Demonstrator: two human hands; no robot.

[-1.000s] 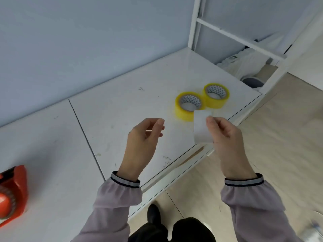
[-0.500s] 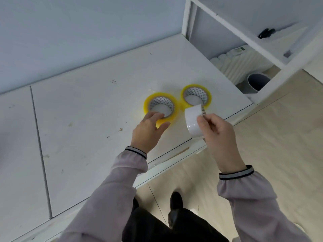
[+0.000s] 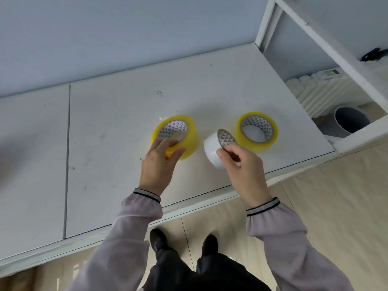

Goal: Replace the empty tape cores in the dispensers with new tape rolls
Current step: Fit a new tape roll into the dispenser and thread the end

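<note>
Two yellow tape rolls sit on the white table (image 3: pixel 117 127). My left hand (image 3: pixel 160 162) grips the left yellow roll (image 3: pixel 189 131), fingers inside its core and thumb on the outer side; the roll is tilted. My right hand (image 3: pixel 241 166) holds an empty white tape core (image 3: pixel 214 147) tilted just above the table, between the two rolls. The right yellow roll (image 3: pixel 258 131) lies flat and untouched. No dispenser is in view.
The table's front edge (image 3: pixel 189 204) runs close to my body. A white shelf frame (image 3: pixel 327 32) stands at the right, with a radiator (image 3: pixel 321 91) and a grey bin (image 3: pixel 348 122) below it. My shoes (image 3: pixel 159 240) stand on the wooden floor.
The view swung right, so the red dispenser left the frame. My left hand reached the left yellow roll and took hold of it. My right hand brought the white core down beside the rolls.
</note>
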